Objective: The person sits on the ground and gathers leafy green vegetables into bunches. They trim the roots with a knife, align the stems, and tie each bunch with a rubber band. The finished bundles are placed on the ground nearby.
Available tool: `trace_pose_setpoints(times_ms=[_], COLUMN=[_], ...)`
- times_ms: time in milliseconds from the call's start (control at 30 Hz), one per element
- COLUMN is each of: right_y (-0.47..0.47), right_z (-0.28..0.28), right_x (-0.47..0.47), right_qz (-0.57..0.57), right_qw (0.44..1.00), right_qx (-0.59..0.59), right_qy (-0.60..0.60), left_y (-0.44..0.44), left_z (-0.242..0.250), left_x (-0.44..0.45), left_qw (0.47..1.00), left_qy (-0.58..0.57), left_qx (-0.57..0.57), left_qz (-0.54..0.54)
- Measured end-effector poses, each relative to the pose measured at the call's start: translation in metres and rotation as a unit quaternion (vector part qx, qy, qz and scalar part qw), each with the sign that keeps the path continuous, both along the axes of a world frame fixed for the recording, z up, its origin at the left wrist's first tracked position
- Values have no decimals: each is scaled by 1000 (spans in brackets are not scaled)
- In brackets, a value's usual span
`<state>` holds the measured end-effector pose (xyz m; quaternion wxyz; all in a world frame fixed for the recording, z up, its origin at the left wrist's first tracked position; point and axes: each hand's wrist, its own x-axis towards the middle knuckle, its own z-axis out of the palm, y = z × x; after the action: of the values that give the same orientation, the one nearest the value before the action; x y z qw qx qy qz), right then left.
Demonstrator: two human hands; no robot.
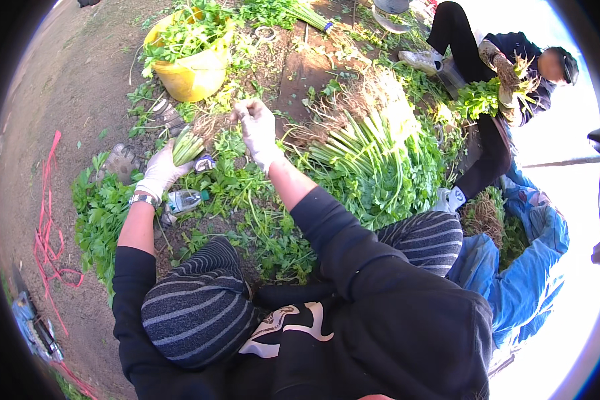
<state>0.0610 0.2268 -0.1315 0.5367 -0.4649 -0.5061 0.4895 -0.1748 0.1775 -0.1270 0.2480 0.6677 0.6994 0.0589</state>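
Note:
My gloved left hand [162, 170] is closed around a bundle of leafy green stalks [187, 146], celery-like, whose brown roots point up and right. The leaves of that bundle hang to the left of my wrist. Just right of the root ends is my gloved right hand [254, 122], fingers bent together near thin root strands; whether it pinches any is unclear. A large heap of similar rooted stalks [365, 145] lies to the right of my right hand. Below the bundle, a clear plastic bottle [185, 201] with a green cap lies on its side near my shoe.
A yellow bucket [192, 77] of greens stands ahead. A tied bunch [307, 17] lies beyond. Pink twine [47, 240] trails on the soil at left. At right, a co-worker [517, 75] holds rooted greens; a blue cloth or sack [520, 280] lies below. Loose leaves cover the ground between my knees.

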Motion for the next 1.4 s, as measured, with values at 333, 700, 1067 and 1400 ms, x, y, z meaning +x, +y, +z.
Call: trace_pose_setpoints(times_ms=[333,700,1067,1400], right_y=[15,28,24,-94], right_z=[-58,-49,76,305], right_x=[304,270,335,391], right_qz=[-246,-135,243,108], right_qw=[753,750,883,914], right_qx=[94,43,-125,48], right_qy=[-604,-646,-382,-388], left_y=[0,-4,-2,-22], left_z=[-1,11,-7,111], left_x=[3,6,-4,35], left_qw=[1000,1000,1000,996], left_qy=[-22,-23,-11,13], left_qx=[-10,-3,-19,44], left_qz=[11,9,-5,-83])
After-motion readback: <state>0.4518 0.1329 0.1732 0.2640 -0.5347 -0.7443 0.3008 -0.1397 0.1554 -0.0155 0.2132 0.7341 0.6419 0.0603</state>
